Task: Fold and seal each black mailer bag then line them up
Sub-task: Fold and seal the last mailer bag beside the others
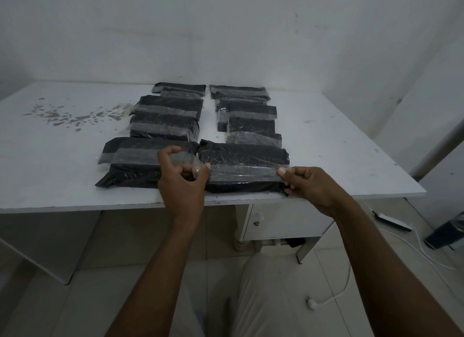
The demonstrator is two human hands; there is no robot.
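Several folded black mailer bags lie in two columns on the white table [339,135], each crossed by a strip of clear tape. The nearest bag of the right column [242,158] sits at the front edge. A clear tape strip [243,172] runs across it. My left hand [182,178] pinches the strip's left end, which sticks up loose between the two front bags. My right hand [308,183] grips the bag's right end, thumb pressed on the tape. The front left bag [133,160] lies beside it, touching.
Dried stains [70,115] mark the table's left part. A small white cabinet with a knob [276,221] stands under the table. A white cable with a plug [326,299] trails over the tiled floor at right, near a dark object [447,231].
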